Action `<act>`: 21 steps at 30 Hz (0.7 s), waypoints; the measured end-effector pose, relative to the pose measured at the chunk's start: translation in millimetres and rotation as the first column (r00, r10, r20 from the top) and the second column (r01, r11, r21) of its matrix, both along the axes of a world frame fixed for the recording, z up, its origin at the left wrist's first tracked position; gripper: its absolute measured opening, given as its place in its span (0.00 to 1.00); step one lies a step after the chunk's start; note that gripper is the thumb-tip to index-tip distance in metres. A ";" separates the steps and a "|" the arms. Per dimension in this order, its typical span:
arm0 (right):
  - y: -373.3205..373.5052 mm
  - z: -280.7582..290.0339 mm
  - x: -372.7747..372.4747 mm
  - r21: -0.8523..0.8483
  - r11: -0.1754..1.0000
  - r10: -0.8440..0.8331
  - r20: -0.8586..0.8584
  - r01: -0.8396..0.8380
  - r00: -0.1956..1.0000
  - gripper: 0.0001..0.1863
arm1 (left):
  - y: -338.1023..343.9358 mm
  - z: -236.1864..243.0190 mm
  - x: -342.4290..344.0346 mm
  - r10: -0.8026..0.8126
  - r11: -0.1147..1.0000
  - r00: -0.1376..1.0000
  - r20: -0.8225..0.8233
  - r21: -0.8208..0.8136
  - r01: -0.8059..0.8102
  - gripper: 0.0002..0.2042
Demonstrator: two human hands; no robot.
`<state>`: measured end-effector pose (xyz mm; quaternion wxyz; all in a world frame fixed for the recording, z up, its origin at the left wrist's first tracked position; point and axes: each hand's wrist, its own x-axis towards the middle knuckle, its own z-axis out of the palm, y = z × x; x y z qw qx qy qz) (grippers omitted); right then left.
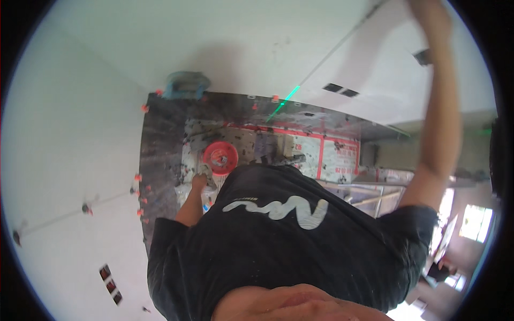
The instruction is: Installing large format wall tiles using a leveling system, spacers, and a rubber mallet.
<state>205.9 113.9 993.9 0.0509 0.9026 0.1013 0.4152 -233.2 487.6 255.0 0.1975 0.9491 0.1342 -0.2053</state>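
Observation:
My right arm reaches up along the pale wall [332, 32]. The right hand [428, 10] runs into the top rim of the picture, and its fingers are hidden. Lower down, my left hand [199, 182] hangs with its fingers curled beside a round red bucket [205, 158]. A greyish thing [210, 181] shows right at that hand, too blurred to name. Something pale lies inside the bucket. A blurred pale-blue device [186, 85] sits against the wall, at the corner of the dark band [160, 128].
Small orange-red clips [138, 177] dot the dark band's edges. A green laser line [289, 97] crosses wall and band. Dark rectangular cut-outs [340, 90] break the wall. White sheeting with red stripes [340, 155] covers part of the floor. Metal rails [380, 200] stand at the right.

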 end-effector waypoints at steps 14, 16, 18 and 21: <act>-223.1 -719.5 -222.2 -0.184 0.972 -0.198 -0.976 0.149 0.087 0.15 | 13.1 41.5 -29.9 0.111 0.993 0.988 0.109 -0.044 -0.107 0.12; -278.7 -682.9 -255.6 -0.188 0.969 -0.208 -0.970 0.158 0.123 0.14 | -15.9 81.6 -10.3 0.232 0.969 0.968 0.092 0.064 -0.238 0.15; -361.3 -668.2 -270.0 -0.160 0.980 -0.135 -0.971 -0.115 0.196 0.13 | -32.4 103.4 15.3 0.190 0.969 0.980 0.055 0.151 -0.196 0.17; -394.0 -584.6 -266.6 0.596 0.765 0.514 -0.794 0.245 0.325 0.13 | -34.2 105.1 17.7 0.305 0.927 0.930 0.205 0.161 -0.340 0.19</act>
